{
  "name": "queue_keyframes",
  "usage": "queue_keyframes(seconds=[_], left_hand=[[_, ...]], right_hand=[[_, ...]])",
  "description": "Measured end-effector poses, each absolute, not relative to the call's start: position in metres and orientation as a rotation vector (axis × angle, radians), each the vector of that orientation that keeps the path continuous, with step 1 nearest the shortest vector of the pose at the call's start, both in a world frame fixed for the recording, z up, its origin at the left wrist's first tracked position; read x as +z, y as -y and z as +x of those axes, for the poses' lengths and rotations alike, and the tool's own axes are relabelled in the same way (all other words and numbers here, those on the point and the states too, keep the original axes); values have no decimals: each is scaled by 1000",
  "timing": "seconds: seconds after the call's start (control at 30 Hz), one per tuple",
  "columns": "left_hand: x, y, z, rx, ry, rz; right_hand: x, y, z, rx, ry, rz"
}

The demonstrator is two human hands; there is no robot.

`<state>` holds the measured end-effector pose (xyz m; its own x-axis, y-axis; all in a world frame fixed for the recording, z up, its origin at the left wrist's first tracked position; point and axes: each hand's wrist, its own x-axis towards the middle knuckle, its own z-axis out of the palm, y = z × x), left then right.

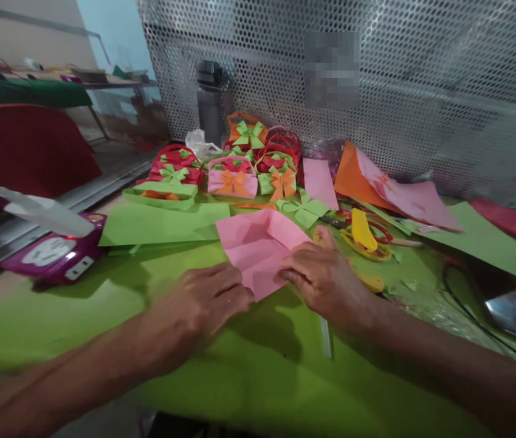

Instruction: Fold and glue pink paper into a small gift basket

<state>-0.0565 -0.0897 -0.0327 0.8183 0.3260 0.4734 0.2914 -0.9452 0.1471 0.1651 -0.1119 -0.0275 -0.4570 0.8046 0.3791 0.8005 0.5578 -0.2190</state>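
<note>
pink paper [258, 246], one, creased, sides part-raised, over the bench [258, 377]: pinched in my right grip [324, 274] at its near right edge. my left grip [214, 298]: curled against its near left edge, hold hidden, cannot tell. green box [180, 202], one, open, beyond my left: orange piece [160, 195] inside. bags [234, 182], several, with bows [173, 174], at back: contents unseen. bottle [209, 112], one, capped, behind bags.

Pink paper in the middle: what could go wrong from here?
The pink paper might tear or crease crookedly if the left hand and right hand pull unevenly at its edges. The right hand could also bump the yellow handle close by, or nudge the white stick.
</note>
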Motion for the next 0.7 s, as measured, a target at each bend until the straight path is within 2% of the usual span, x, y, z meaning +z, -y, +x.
queue_keyframes(seconds=[0.13, 0.3, 0.5, 0.7], left_hand=[[-34, 89, -54, 809, -483, 2947], [-34, 91, -53, 573, -475, 3134], [-48, 91, -51, 458, -497, 3158], [-48, 90, -50, 440, -560, 3076]], right_hand=[[-28, 110, 165, 5, 2352, -1318], [-23, 107, 161, 11, 2446, -1352], [-24, 104, 156, -73, 2572, -1356], [-16, 124, 164, -451, 2337, -1059]])
